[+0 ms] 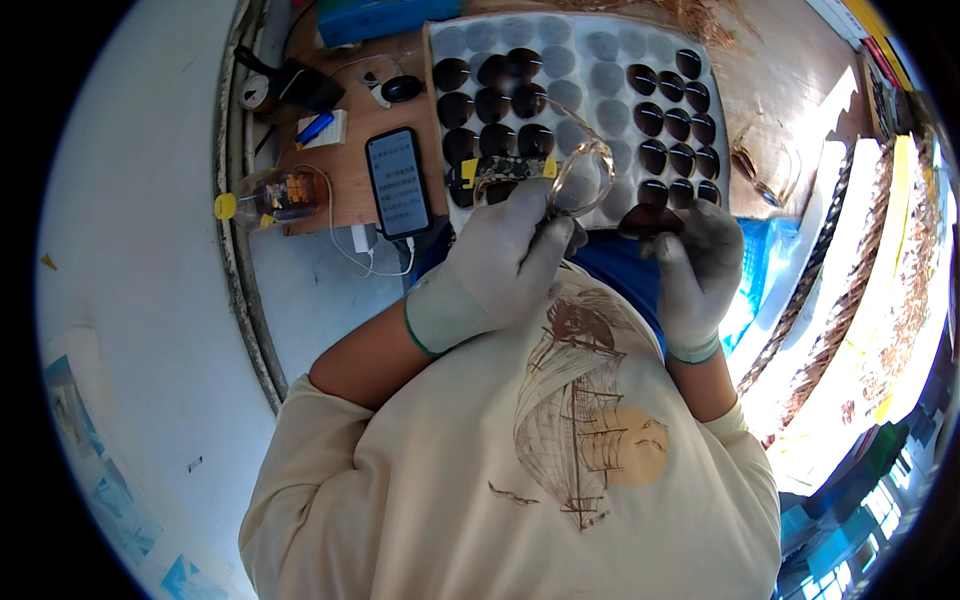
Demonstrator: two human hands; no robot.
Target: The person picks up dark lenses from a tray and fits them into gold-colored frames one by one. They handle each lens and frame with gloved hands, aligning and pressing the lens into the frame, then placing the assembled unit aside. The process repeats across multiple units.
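Observation:
My left hand (497,258), in a pale glove with a green-edged cuff, grips an eyeglass frame (592,147) with thin, light gold rims and one temple pointing up and away. One rim opening faces up with no dark lens visible in it. To the right, my gloved right hand (703,275) pinches a dark brown sunglass lens (650,220) between thumb and fingers, apart from the frame. Both hands are over the near edge of a white lens tray (640,24). Rows of dark lenses (676,122) sit in its round places. A dark speckled strip with yellow ends (505,170) lies beyond my left fingers.
Left of the tray are a lit phone (398,183) on a white cable, a black mouse (402,89), a blue lighter-like object (315,128) and a yellow-capped bottle (275,197). Finished-looking sunglasses (765,178) lie at right, near stacked bundles (850,270). A blue box (385,18) stands behind.

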